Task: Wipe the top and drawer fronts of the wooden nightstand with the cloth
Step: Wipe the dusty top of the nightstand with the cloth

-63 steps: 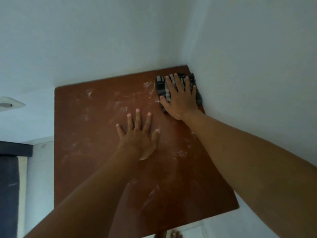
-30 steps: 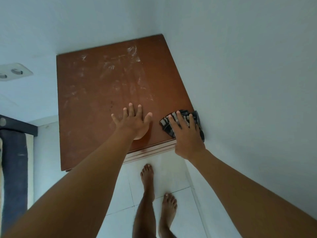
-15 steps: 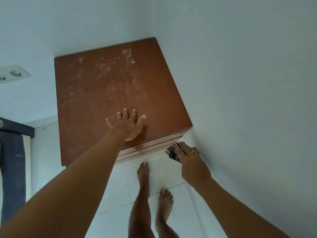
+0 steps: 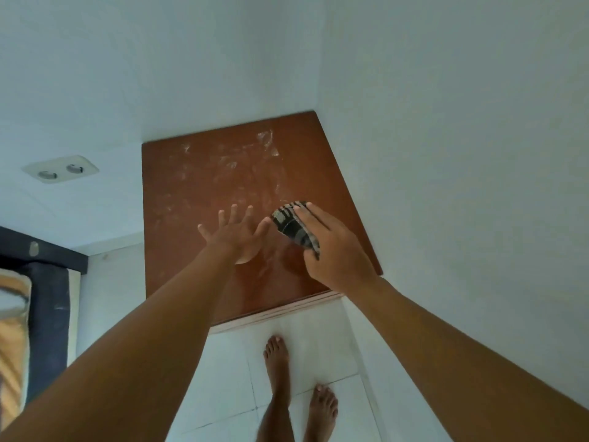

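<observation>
The wooden nightstand (image 4: 191, 199) stands in the room's corner, its brown top streaked with pale dust towards the back. My left hand (image 4: 234, 236) rests flat on the top near the middle, fingers spread. My right hand (image 4: 334, 250) holds the dark checked cloth (image 4: 294, 226) bunched under its fingers, over the right front part of the top, just right of my left hand. Only a thin strip of the drawer fronts (image 4: 277, 314) shows at the front edge.
White walls close in behind and on the right. A wall socket (image 4: 60, 170) sits on the left wall. A dark bed edge (image 4: 47, 301) lies at the far left. My bare feet (image 4: 299, 384) stand on white floor tiles in front.
My right hand, which had slid the cloth off the front right corner and below the top's edge, has come back up over the top. My left hand stayed flat.
</observation>
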